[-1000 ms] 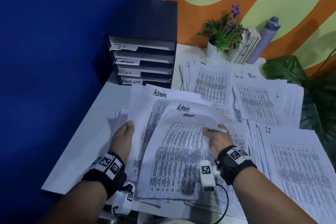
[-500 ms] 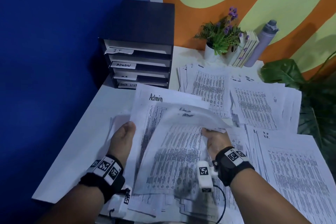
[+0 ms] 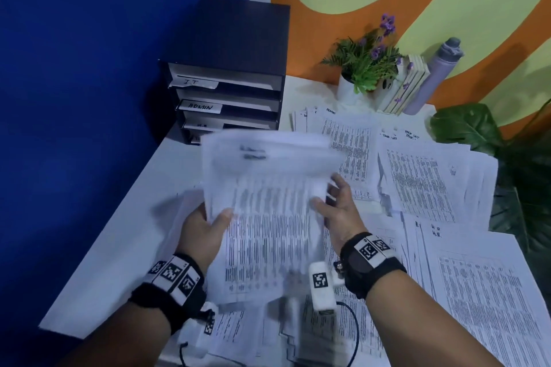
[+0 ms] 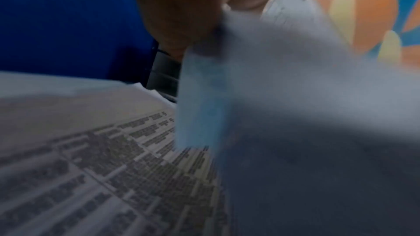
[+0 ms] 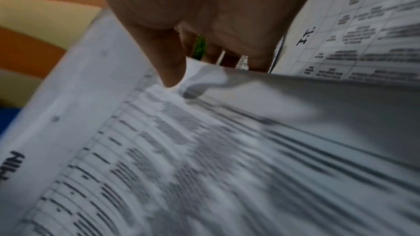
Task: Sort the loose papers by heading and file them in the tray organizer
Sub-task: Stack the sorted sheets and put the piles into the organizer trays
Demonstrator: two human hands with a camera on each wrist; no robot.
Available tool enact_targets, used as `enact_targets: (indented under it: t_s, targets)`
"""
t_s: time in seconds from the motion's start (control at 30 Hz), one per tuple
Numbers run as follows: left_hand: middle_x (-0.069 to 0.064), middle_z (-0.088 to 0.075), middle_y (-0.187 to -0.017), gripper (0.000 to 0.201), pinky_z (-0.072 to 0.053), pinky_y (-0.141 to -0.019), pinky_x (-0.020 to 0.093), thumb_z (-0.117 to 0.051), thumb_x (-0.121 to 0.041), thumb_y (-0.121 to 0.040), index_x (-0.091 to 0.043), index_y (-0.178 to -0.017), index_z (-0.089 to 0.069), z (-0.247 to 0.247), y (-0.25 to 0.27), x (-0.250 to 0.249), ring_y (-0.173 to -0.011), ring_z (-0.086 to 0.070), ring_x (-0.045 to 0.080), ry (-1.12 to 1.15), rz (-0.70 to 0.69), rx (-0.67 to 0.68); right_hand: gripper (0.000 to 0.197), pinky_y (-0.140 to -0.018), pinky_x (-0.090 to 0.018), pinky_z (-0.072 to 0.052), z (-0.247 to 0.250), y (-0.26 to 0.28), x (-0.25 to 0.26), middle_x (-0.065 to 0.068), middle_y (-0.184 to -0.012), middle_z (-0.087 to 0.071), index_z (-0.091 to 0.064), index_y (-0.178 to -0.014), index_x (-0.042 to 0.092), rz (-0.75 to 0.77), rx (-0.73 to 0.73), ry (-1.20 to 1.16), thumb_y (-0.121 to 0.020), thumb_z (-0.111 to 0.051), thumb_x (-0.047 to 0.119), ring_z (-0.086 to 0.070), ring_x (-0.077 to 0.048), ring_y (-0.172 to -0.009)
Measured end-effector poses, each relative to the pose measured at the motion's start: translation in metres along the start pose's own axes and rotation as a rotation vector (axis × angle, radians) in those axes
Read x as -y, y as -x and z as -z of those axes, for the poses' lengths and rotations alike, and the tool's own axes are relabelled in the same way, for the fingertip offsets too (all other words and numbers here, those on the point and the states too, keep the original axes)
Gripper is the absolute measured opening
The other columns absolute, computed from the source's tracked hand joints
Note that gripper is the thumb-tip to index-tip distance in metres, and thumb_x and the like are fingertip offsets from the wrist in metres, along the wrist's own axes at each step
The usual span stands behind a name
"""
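A stack of printed sheets headed Admin (image 3: 268, 211) is lifted off the table and blurred by motion. My left hand (image 3: 205, 223) grips its left edge, thumb on top. My right hand (image 3: 334, 202) holds the right edge, thumb pressing the top sheet while the fingers reach past the edge. The left wrist view shows the left hand (image 4: 193, 15) pinching the paper (image 4: 284, 60). In the right wrist view the thumb (image 5: 168, 64) lies on the sheets (image 5: 181, 150). The dark tray organizer (image 3: 229, 68) stands at the back left, with shelf labels IT (image 3: 193, 82) and ADMIN (image 3: 201, 106); the stack hides its lower labels.
Piles of printed sheets (image 3: 417, 182) cover the table's right half, more lying near me (image 3: 492, 292). A potted plant (image 3: 363, 65), books (image 3: 408, 89) and a grey bottle (image 3: 432, 74) line the back wall. A large leaf (image 3: 468, 125) overhangs the right edge. A blue wall bounds the left.
The fanned Admin sheets have been drawn together into one stack and lifted forward toward the organizer. Both hands went up with it, the right one shifting to the stack's right edge.
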State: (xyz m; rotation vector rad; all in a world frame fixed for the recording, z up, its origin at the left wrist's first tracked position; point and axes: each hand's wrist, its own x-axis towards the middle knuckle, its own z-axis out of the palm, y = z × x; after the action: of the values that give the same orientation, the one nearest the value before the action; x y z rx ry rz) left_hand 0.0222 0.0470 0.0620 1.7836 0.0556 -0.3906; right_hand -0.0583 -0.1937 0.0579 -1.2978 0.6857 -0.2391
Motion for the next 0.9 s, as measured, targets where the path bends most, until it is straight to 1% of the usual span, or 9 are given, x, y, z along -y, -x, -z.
enact_targets:
  t_s: [0.17,0.27,0.37,0.47,0.53,0.63,0.73,0.83,0.9]
  targets:
    - [-0.007,-0.070,-0.097,0.014,-0.049,-0.080,0.031,-0.064,-0.029,-0.094,-0.023,-0.106,-0.064,-0.002,-0.010,-0.008,-0.097,-0.066,0.020,0.102,0.043,-0.154,0.022,-0.090,-0.039,-0.052,-0.005,0.008,-0.006,0.002,-0.102,-0.070,-0.062,-0.114,0.024,-0.095,0.116,0.345,-0.094,-0.060,0.015,-0.064,-0.024,-0.101]
    - [-0.006,-0.068,-0.114,0.027,-0.052,-0.091,0.039,-0.058,-0.037,-0.096,-0.026,-0.121,-0.057,-0.006,-0.013,-0.009,-0.107,-0.064,0.017,0.102,0.016,-0.016,0.037,-0.092,-0.042,-0.054,-0.001,0.011,0.002,-0.002,-0.124,-0.064,-0.053,-0.132,0.017,-0.094,-0.104,0.273,-0.096,-0.057,0.012,-0.063,-0.028,-0.111]
    - [-0.010,-0.061,-0.123,0.035,-0.050,-0.089,0.028,-0.057,-0.029,-0.097,-0.028,-0.131,-0.050,-0.005,-0.013,-0.002,-0.107,-0.060,0.005,0.020,-0.009,0.031,0.051,-0.098,-0.034,-0.045,0.021,0.002,0.021,0.002,-0.135,-0.049,-0.037,-0.145,0.011,-0.142,-0.343,0.211,-0.098,-0.055,0.017,-0.054,-0.024,-0.119]
    - [-0.007,-0.065,-0.122,0.027,-0.048,-0.100,0.035,-0.057,-0.027,-0.098,-0.028,-0.125,-0.057,-0.002,-0.011,0.003,-0.107,-0.061,0.005,0.001,0.027,0.084,0.008,-0.071,-0.035,-0.049,0.039,-0.002,0.039,-0.001,-0.088,-0.063,-0.060,-0.097,0.013,-0.127,-0.307,0.200,-0.099,-0.054,0.018,-0.060,-0.020,-0.072]
    - [-0.005,-0.067,-0.122,0.033,-0.049,-0.100,0.039,-0.053,-0.040,-0.097,-0.026,-0.127,-0.058,-0.003,-0.008,0.002,-0.110,-0.064,0.011,0.100,0.077,0.167,0.027,-0.056,-0.031,-0.040,0.043,-0.003,0.038,0.000,-0.063,-0.050,-0.049,-0.072,0.019,-0.144,-0.277,0.234,-0.098,-0.054,0.015,-0.044,-0.016,-0.052]
    - [-0.004,-0.070,-0.120,0.067,-0.051,-0.095,0.038,-0.049,-0.070,-0.083,-0.022,-0.130,-0.058,-0.004,-0.009,-0.006,-0.109,-0.067,0.013,0.242,0.106,0.258,0.024,-0.070,-0.048,-0.054,0.045,-0.009,0.019,-0.023,-0.084,-0.067,-0.063,-0.076,0.016,-0.173,-0.182,0.218,-0.097,-0.055,0.006,-0.063,-0.024,-0.067]
    - [0.004,-0.073,-0.113,0.044,-0.053,-0.090,0.041,-0.054,-0.044,-0.093,-0.015,-0.124,-0.062,-0.008,-0.015,-0.015,-0.104,-0.069,0.022,0.342,0.147,0.231,0.015,-0.065,-0.064,-0.049,0.046,-0.012,-0.004,-0.021,-0.089,-0.070,-0.071,-0.090,0.022,-0.192,-0.078,0.360,-0.094,-0.059,0.017,-0.059,-0.037,-0.070]
    - [0.007,-0.075,-0.105,0.022,-0.056,-0.082,0.035,-0.059,-0.004,-0.095,-0.012,-0.113,-0.068,-0.010,-0.022,-0.013,-0.098,-0.071,0.026,0.273,0.115,0.082,0.016,-0.065,-0.048,-0.045,0.042,-0.015,-0.012,-0.003,-0.075,-0.068,-0.071,-0.093,0.028,-0.163,-0.028,0.398,-0.094,-0.058,0.019,-0.052,-0.033,-0.065]
    - [0.008,-0.075,-0.098,0.022,-0.057,-0.073,0.030,-0.065,0.004,-0.088,-0.013,-0.101,-0.070,-0.009,-0.024,-0.009,-0.090,-0.071,0.026,0.257,0.107,-0.004,0.018,-0.066,-0.041,-0.044,0.040,-0.015,-0.014,0.004,-0.075,-0.068,-0.072,-0.093,0.027,-0.153,-0.028,0.354,-0.094,-0.059,0.015,-0.052,-0.027,-0.066]
